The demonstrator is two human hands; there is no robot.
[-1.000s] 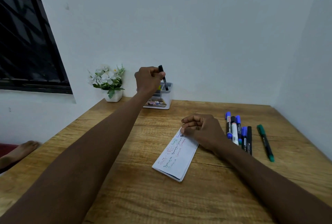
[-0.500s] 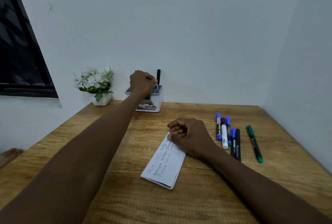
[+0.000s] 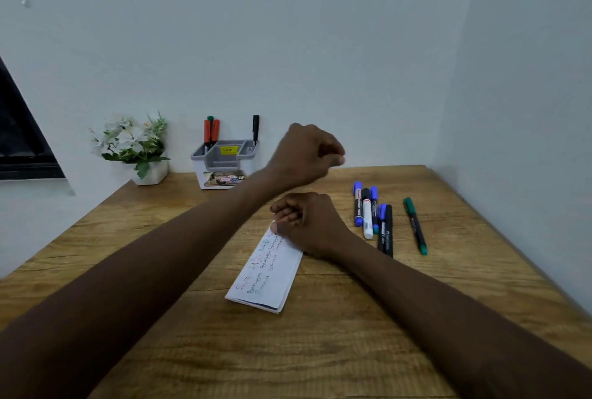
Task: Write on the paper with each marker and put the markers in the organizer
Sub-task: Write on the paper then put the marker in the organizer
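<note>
A grey and white organizer stands at the back of the wooden table. A black marker stands in its right slot; two red markers and a green one stand in its left slot. My left hand hovers right of the organizer, fingers curled, holding nothing. My right hand rests with curled fingers on the top end of the folded paper, which carries coloured writing. Several markers lie in a row to the right, with a green marker apart from them.
A small white pot of artificial flowers stands left of the organizer against the wall. A dark window frame is at the far left. Walls close in the table at the back and right.
My left hand put the black marker into the organizer's right slot, let go and moved right, away from it. My right hand stayed on the paper.
</note>
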